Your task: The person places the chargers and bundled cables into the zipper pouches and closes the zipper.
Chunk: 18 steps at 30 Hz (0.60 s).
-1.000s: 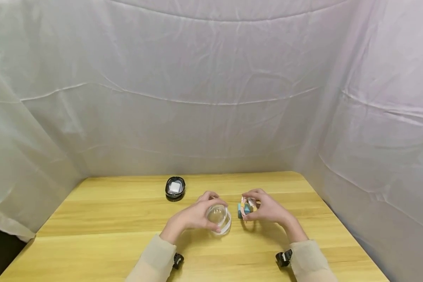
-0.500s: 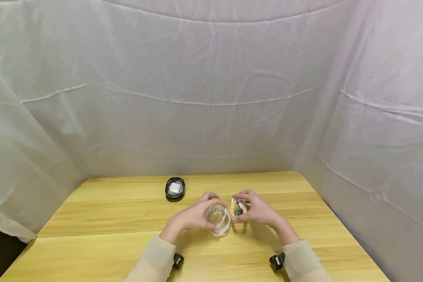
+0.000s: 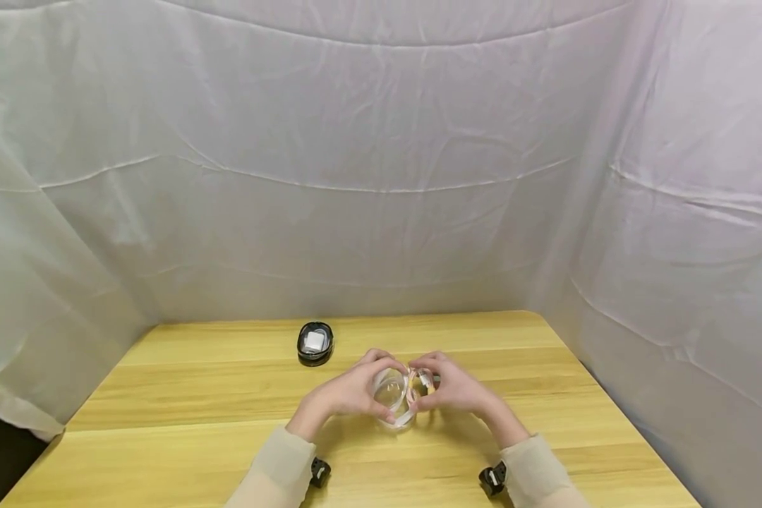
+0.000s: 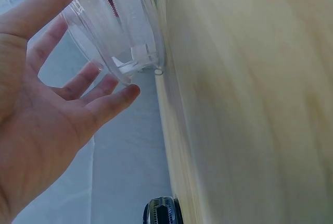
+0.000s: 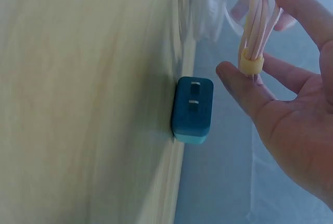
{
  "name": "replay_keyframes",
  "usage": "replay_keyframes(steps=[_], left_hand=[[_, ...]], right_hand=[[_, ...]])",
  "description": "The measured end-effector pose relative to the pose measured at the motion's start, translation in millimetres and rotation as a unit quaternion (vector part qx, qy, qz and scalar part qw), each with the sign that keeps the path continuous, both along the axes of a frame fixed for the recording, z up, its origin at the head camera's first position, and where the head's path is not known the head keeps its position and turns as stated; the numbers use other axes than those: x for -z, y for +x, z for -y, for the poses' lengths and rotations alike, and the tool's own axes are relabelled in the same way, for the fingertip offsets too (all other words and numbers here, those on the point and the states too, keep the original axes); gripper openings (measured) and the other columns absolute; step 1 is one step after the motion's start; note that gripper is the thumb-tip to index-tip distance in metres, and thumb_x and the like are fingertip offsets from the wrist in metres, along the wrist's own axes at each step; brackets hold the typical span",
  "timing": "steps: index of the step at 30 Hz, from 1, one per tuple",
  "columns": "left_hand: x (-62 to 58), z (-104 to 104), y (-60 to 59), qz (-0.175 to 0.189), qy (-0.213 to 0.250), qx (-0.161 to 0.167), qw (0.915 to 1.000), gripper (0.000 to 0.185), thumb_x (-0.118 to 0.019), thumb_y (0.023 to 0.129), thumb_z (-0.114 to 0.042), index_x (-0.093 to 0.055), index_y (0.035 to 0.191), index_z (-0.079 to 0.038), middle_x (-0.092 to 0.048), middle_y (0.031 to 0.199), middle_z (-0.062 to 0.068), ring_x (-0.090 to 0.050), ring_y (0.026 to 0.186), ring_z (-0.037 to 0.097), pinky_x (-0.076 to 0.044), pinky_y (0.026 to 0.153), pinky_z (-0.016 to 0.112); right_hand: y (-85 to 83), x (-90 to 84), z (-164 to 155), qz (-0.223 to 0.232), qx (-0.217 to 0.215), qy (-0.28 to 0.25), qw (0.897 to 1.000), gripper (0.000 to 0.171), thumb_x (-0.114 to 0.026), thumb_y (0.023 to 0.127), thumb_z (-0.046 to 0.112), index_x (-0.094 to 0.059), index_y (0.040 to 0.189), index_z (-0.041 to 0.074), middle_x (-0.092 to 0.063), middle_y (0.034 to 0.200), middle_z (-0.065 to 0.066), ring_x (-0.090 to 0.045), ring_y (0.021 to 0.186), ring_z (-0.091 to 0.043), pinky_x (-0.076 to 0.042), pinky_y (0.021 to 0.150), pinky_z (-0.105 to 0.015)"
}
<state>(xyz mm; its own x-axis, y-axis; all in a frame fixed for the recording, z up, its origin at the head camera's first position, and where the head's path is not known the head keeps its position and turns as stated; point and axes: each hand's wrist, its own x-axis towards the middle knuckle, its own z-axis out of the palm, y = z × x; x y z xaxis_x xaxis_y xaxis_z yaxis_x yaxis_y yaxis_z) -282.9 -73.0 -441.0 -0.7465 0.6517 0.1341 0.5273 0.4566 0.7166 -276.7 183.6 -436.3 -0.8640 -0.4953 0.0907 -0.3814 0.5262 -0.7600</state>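
The left hand (image 3: 349, 391) gripped the clear round container (image 3: 394, 396), tilted mouth-first toward the right hand (image 3: 452, 388), whose fingers pinched a coiled pink cable (image 5: 255, 31), probably at its opening; the teal plug (image 5: 192, 109) sat on the table (image 3: 197, 395).
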Motion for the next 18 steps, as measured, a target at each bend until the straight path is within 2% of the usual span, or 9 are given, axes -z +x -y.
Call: replay_keyframes(steps=[5,11,18], left_hand=[[0.8,-0.3,-1.1,0.006,0.006,0.001,1.0,0.079,-0.096,0.069,-0.016,-0.06,0.138,-0.03,-0.041,0.146,0.001,-0.048,0.132,0.032,-0.046,0.109,0.055],[1.2,-0.5,-2.3,0.01,0.009,0.001,0.9999,0.08,-0.096,0.068,-0.016,-0.059,0.138,-0.029,-0.042,0.146,0.0,-0.049,0.131,0.032,-0.046,0.109,0.055],[1.3,0.3,-2.9,0.018,0.015,0.003,0.9997,0.081,-0.096,0.068,-0.016,-0.059,0.138,-0.029,-0.043,0.144,-0.001,-0.05,0.13,0.03,-0.047,0.108,0.053]], right_hand=[[2.5,0.5,4.3,-0.003,-0.006,0.008,1.0,0.081,-0.092,0.076,0.024,-0.056,0.145,0.001,-0.048,0.143,-0.025,-0.058,0.114,-0.033,-0.055,0.096,-0.053],[3.5,2.7,6.0,-0.007,-0.016,0.033,0.999,0.082,-0.091,0.078,0.026,-0.054,0.148,0.001,-0.052,0.137,-0.023,-0.056,0.106,-0.029,-0.054,0.089,-0.046],[3.9,5.1,6.5,-0.011,-0.031,0.051,0.998,0.089,-0.09,0.079,0.029,-0.048,0.151,-0.002,-0.051,0.137,-0.025,-0.057,0.111,-0.031,-0.054,0.096,-0.053]])
